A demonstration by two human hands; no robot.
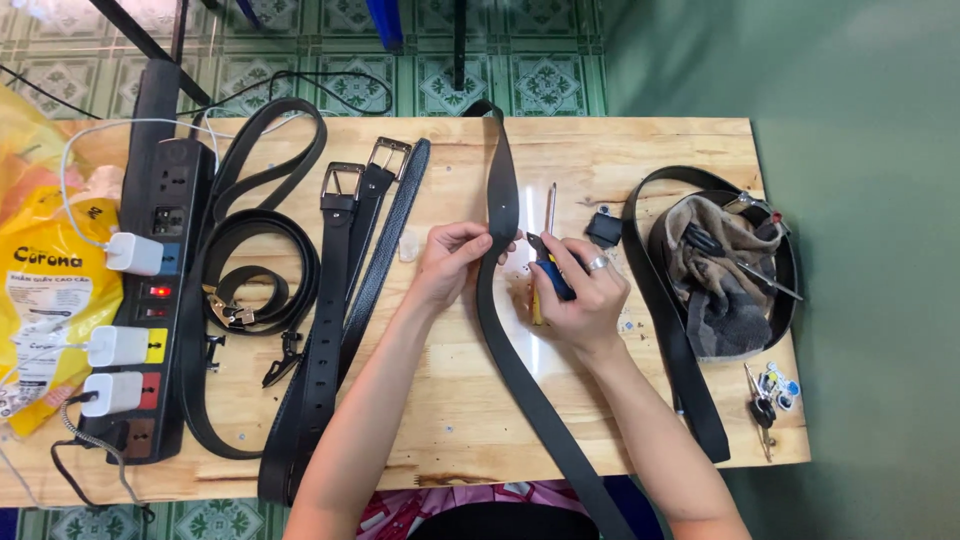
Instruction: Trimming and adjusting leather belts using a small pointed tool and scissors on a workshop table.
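wooden tabletop (pixel 600 150) is strewn with belts; a black belt (pixel 500 215) at its middle is pinched by the left hand (pixel 450 262), while a blue-handled screwdriver (pixel 550 262) is gripped in the right hand (pixel 580 290). fastening seems underway; careful tip alignment is called for.

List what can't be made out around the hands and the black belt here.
Head view only:
- Black belt: its near end runs off the bottom edge.
- Screwdriver: the right hand covers most of the handle; the tip is too small to read.
- Left hand: fingertips pinch the belt's edge, hiding whatever lies under them.
- Small parts by the right hand: too tiny to identify.
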